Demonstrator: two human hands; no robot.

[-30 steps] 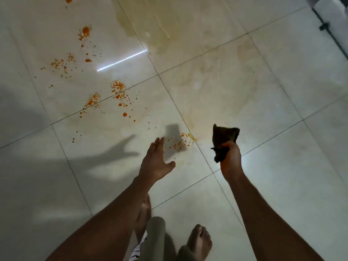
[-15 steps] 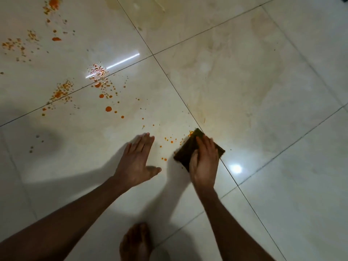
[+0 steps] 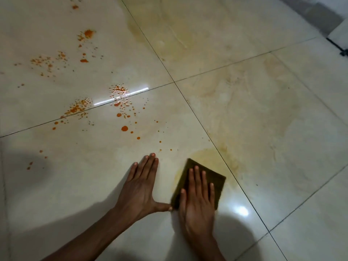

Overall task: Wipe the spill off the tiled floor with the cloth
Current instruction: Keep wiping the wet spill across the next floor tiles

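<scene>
An orange spill [image 3: 120, 102] lies in drops and splatters across the glossy cream tiled floor [image 3: 263, 129], mostly at the upper left. A dark olive cloth [image 3: 212, 176] lies flat on the floor at the lower centre. My right hand [image 3: 197, 202] presses flat on the cloth, fingers spread forward. A yellowish wet smear [image 3: 209, 157] fans out on the tile just beyond the cloth. My left hand [image 3: 141, 187] rests palm down on the bare tile beside it, its thumb tip touching the cloth's near corner.
Yellowish wiped streaks [image 3: 169, 25] stain the tiles at the top centre and right. A dark fixture [image 3: 339, 48] sits at the right edge by a raised step. Bright light reflections show on the tiles.
My right hand has brought the cloth down from the air onto the floor and drawn it back towards me, leaving a yellow smear where drops lay. My left hand has settled flat on the tile.
</scene>
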